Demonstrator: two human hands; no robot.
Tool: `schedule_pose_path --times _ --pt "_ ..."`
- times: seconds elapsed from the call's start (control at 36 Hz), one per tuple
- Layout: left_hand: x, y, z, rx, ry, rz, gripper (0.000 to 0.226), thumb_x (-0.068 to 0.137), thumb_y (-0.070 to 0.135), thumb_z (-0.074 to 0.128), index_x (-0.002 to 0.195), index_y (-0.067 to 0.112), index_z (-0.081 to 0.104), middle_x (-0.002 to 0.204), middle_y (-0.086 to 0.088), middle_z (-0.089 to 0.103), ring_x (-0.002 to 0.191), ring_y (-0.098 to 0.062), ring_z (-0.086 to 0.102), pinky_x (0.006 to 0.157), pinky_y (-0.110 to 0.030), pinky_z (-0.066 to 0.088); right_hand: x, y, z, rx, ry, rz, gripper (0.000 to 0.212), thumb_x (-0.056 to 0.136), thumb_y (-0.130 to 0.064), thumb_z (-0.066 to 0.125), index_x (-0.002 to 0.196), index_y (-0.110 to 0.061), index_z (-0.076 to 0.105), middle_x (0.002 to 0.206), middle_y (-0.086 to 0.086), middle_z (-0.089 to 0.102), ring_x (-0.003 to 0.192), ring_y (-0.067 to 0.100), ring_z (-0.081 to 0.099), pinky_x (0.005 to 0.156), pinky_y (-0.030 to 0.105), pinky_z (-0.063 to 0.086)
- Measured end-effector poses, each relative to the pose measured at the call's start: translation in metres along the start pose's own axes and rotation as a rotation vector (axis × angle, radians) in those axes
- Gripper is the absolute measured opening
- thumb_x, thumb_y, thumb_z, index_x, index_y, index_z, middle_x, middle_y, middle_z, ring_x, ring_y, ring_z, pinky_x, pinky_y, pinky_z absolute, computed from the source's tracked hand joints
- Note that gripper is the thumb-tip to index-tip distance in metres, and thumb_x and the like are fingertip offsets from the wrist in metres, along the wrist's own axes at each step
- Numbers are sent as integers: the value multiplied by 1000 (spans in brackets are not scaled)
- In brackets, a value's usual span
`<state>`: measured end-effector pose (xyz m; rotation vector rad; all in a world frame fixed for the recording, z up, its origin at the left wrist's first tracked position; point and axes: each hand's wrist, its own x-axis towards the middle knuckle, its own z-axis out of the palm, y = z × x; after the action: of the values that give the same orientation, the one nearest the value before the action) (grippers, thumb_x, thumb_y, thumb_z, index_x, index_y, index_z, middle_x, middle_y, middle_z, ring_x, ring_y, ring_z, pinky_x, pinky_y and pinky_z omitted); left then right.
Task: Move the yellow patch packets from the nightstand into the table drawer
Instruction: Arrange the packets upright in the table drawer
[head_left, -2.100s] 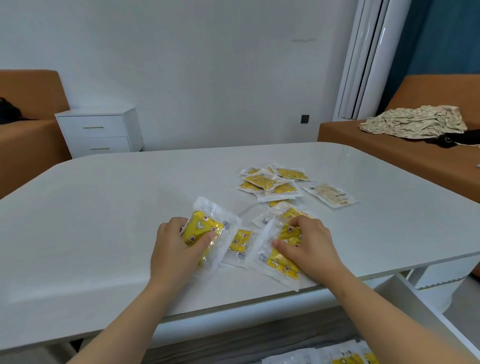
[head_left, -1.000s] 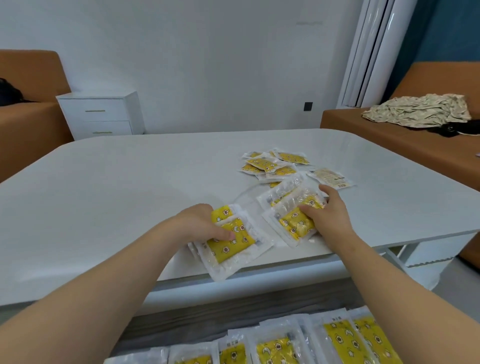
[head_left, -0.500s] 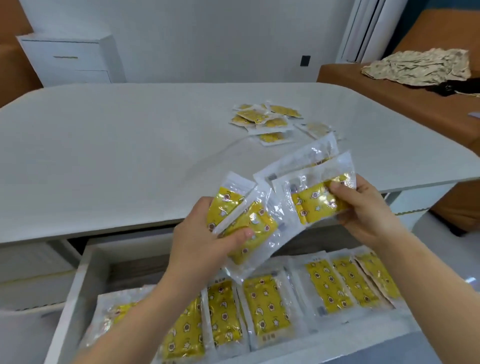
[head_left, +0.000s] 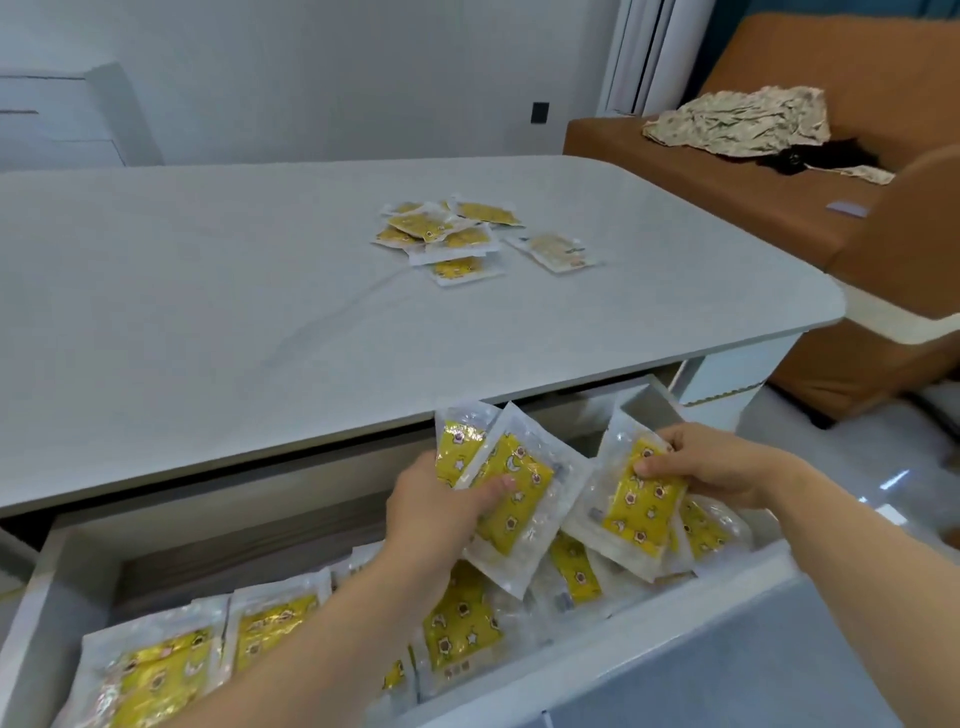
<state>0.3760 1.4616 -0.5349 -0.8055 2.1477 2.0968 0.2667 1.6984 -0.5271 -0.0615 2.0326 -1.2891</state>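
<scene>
Head view: left hand (head_left: 441, 499) grips two yellow packets (head_left: 511, 499); right hand (head_left: 711, 467) pinches one more, possibly two, low over the open drawer (head_left: 701, 649), right end. Step: deposit. Next: release onto the stock inside, then collect the pile (head_left: 447, 234) far on the table (head_left: 208, 312).

The left hand (head_left: 434, 514) and right hand (head_left: 727, 465) are bare; the left forearm (head_left: 332, 623) and right forearm (head_left: 852, 561) are bare too, along all the length that shows; the fingers (head_left: 675, 442) are slim; the nails that show are short.
</scene>
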Motion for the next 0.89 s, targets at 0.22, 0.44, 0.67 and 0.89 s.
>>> schedule_pose_path --times 0.22,0.44,0.67,0.89 --pt "4 -6 27 49 25 -9 26 71 23 81 86 24 59 88 2 67 80 -17 64 70 -31 53 7 5 -1 -108 -3 36 4 84 -8 65 80 -8 63 75 2 74 68 14 70 67 24 56" --pt "8 -15 20 -1 43 -67 26 70 20 81 82 23 59 88 -2 68 82 -22 65 76 -39 56 15 3 3 -107 -7 27 7 83 -13 65 89 -9 62 89 9 72 80 22 69 77 33 57" --pt "9 -13 21 -138 -3 -141 24 73 15 79 82 19 56 81 -2 65 72 -19 62 54 -26 50 14 5 7 -303 45 -4 8 86 -19 65 93 -21 64 98 3 72 89 18 69 83 31 56" --pt "9 -11 14 -319 -27 -250 21 77 13 74 92 14 59 83 -8 68 66 -21 63 44 -24 49 5 0 -6 -109 119 -111 8 83 -8 64 90 -13 65 89 5 72 82 18 69 81 29 55"
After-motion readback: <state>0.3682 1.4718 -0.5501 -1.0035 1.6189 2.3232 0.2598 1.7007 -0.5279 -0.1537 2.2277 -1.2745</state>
